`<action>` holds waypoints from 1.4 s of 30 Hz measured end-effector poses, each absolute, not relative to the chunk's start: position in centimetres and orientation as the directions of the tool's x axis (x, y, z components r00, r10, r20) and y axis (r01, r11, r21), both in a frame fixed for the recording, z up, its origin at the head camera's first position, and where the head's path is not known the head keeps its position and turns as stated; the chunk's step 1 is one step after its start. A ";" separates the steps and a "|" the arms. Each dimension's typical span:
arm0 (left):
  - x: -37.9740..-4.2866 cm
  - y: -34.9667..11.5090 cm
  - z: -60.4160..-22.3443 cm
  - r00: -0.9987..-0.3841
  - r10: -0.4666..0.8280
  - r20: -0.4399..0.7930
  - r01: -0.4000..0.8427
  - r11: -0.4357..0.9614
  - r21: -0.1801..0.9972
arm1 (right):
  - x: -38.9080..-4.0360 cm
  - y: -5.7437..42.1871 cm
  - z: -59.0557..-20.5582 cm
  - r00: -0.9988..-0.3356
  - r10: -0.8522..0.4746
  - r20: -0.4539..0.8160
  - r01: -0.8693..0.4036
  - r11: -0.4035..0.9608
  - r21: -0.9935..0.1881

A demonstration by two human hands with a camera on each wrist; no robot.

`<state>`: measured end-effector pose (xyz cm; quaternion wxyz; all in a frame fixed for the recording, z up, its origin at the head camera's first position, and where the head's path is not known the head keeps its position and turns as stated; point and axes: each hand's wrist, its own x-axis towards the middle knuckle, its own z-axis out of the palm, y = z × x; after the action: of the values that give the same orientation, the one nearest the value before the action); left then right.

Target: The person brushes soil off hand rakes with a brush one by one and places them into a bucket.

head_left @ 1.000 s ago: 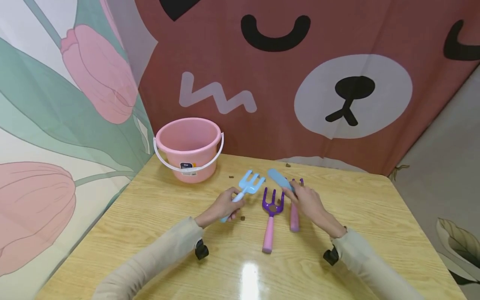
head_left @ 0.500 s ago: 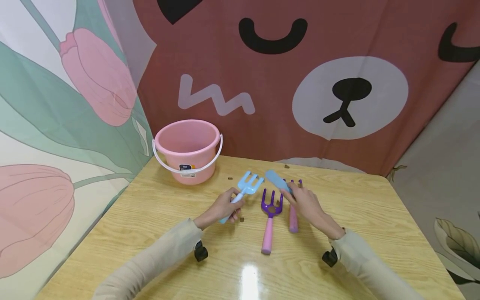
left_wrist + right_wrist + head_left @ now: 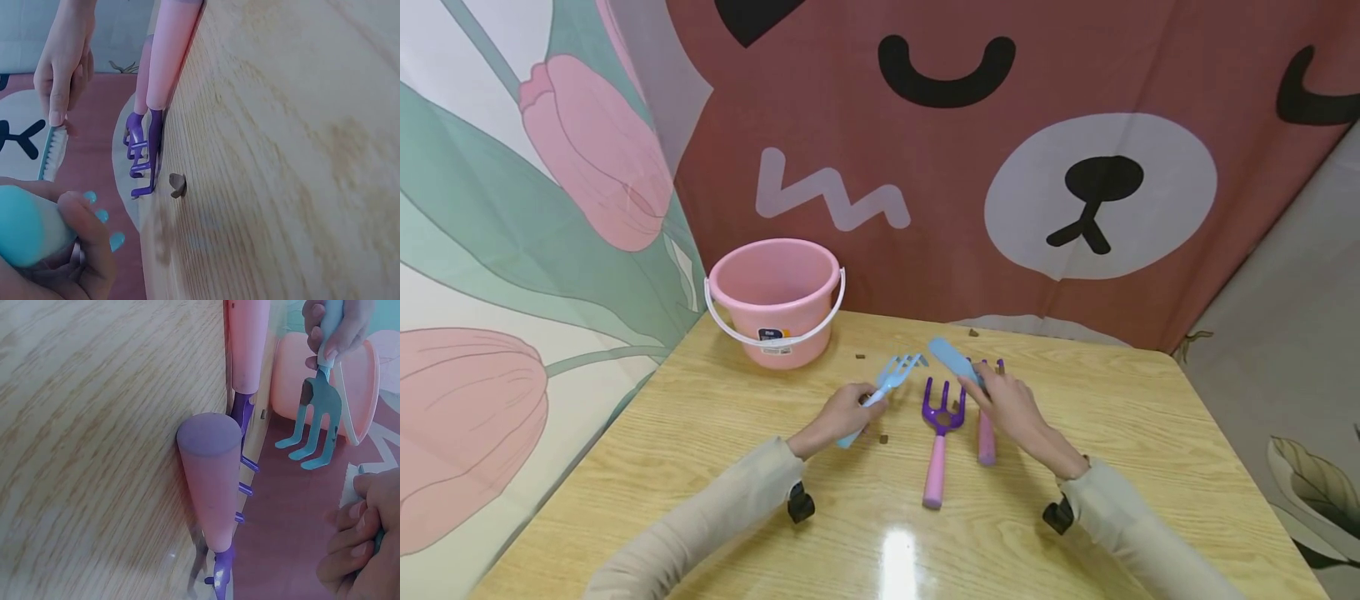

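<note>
My left hand (image 3: 847, 412) grips the handle of a light blue hand fork (image 3: 891, 379), held above the table with its tines pointing away to the right. In the right wrist view brown dirt marks show on the fork head (image 3: 325, 400). My right hand (image 3: 1013, 407) holds a blue brush (image 3: 951, 357); its white bristles (image 3: 56, 153) show in the left wrist view. Brush and fork are close but apart. Below them on the table lies a purple hand fork with a pink handle (image 3: 935, 475). A second pink-handled purple tool (image 3: 987, 440) lies beside it, partly hidden by my right hand.
A pink bucket (image 3: 781, 321) with a white handle stands at the back left of the wooden table (image 3: 1135, 467). Small brown bits lie scattered, one (image 3: 883, 438) near my left hand and another (image 3: 973, 332) at the back. Printed cloths hang behind and beside the table.
My left hand has turned the blue fork, so its head now shows more edge-on and its tines sit slightly lower. My right hand and the brush have hardly moved.
</note>
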<state>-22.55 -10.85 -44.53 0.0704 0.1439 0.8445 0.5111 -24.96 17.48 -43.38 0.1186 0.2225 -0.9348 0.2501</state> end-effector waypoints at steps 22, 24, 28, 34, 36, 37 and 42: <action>-22.4 -10.5 -44.7 -0.949 0.303 -0.089 0.018 0.334 0.942 | -24.6 17.3 -43.4 -0.874 -0.364 0.323 -0.478 0.767 -0.429; -22.4 -10.5 -44.7 -0.945 0.313 -0.095 0.012 0.324 0.946 | -24.6 17.2 -43.4 -0.873 -0.365 0.323 -0.479 0.762 -0.436; -22.5 -10.4 -44.6 -0.935 0.337 -0.111 0.004 0.321 0.947 | -24.5 17.2 -43.5 -0.876 -0.363 0.317 -0.476 0.759 -0.444; -22.4 -10.5 -44.7 -0.921 0.374 -0.114 0.008 0.310 0.951 | -24.6 17.1 -43.5 -0.858 -0.379 0.345 -0.503 0.753 -0.424; -22.4 -10.5 -44.7 -0.918 0.380 -0.112 0.009 0.302 0.953 | -24.6 17.0 -43.6 -0.852 -0.388 0.351 -0.513 0.751 -0.416; -22.3 -10.5 -44.7 -0.918 0.381 -0.113 0.007 0.301 0.954 | -24.6 16.9 -43.6 -0.852 -0.390 0.350 -0.514 0.754 -0.410; -22.2 -10.2 -44.5 -0.920 0.374 -0.118 0.000 0.299 0.954 | -24.7 16.4 -43.7 -0.841 -0.416 0.346 -0.529 0.766 -0.366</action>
<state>-22.18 -10.22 -44.48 0.1615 0.1184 0.7895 0.5801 -24.65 16.36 -43.69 0.1230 0.2537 -0.9315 0.2298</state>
